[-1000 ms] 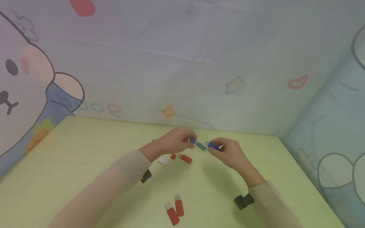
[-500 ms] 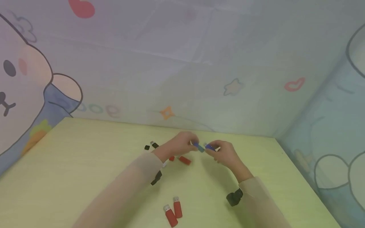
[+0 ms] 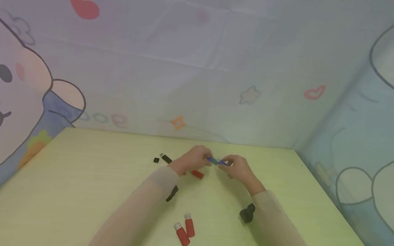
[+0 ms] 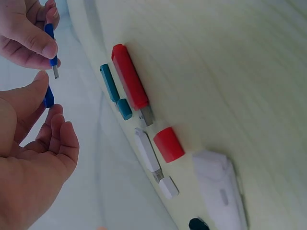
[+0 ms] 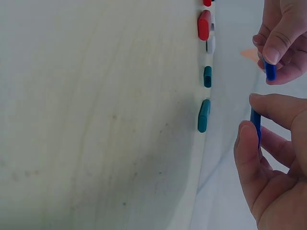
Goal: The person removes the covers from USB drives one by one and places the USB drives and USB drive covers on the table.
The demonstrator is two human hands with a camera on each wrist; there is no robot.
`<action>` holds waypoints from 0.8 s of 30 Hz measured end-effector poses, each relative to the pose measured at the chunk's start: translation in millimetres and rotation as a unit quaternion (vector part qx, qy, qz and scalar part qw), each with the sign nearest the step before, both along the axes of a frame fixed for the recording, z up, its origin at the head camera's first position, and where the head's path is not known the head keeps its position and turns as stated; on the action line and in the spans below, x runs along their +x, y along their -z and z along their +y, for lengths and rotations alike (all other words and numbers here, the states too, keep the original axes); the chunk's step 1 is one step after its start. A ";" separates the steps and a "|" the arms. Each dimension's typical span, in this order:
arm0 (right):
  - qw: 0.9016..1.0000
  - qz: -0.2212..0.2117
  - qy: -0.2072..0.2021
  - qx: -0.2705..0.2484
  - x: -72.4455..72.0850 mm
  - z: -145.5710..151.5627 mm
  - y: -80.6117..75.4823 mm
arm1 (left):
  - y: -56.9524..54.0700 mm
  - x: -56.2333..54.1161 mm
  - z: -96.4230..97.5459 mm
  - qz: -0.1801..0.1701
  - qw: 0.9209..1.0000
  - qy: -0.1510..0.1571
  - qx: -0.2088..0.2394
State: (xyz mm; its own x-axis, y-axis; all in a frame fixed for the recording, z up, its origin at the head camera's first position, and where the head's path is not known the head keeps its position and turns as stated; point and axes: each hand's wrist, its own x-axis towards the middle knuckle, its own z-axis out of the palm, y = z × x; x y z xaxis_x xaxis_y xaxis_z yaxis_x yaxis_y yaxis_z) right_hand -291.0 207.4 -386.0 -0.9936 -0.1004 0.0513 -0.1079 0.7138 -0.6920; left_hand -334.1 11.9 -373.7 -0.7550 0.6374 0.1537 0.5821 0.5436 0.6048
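Close together over the table's far part, both hands work on a blue USB stick and its cap. My left hand [image 3: 195, 158] pinches the small blue cap [image 4: 49, 98] between thumb and fingers. My right hand [image 3: 240, 168] grips the blue USB stick [image 4: 51, 44], its metal plug bare and pointing at the cap. A short gap separates plug and cap in the left wrist view. Behind them on the table lies a teal USB stick [image 4: 109, 82] with its teal cap [image 4: 124, 109] at one end.
A red USB stick [image 4: 129, 76], its loose red cap [image 4: 169, 144] and white USB sticks lie beside my left hand. Farther left are a black USB stick [image 3: 166, 158] and a black cap [image 3: 156, 160]. Two uncapped red sticks [image 3: 189, 226] lie near the front.
My hands have drawn nearer each other, narrowing the gap between blue cap and plug. The head view has shifted slightly, uncovering the black stick and black cap.
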 end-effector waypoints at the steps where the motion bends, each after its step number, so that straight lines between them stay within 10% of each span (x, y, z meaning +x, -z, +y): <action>1: 1.000 0.000 -0.001 0.002 -0.4 0.1 0.8 | 1.1 -0.9 0.7 -0.001 1.000 -0.002 -0.002; 24: 0.995 -0.037 -0.001 0.096 -6.7 1.0 9.8 | 20.0 0.1 11.8 -0.069 0.994 -0.001 -0.085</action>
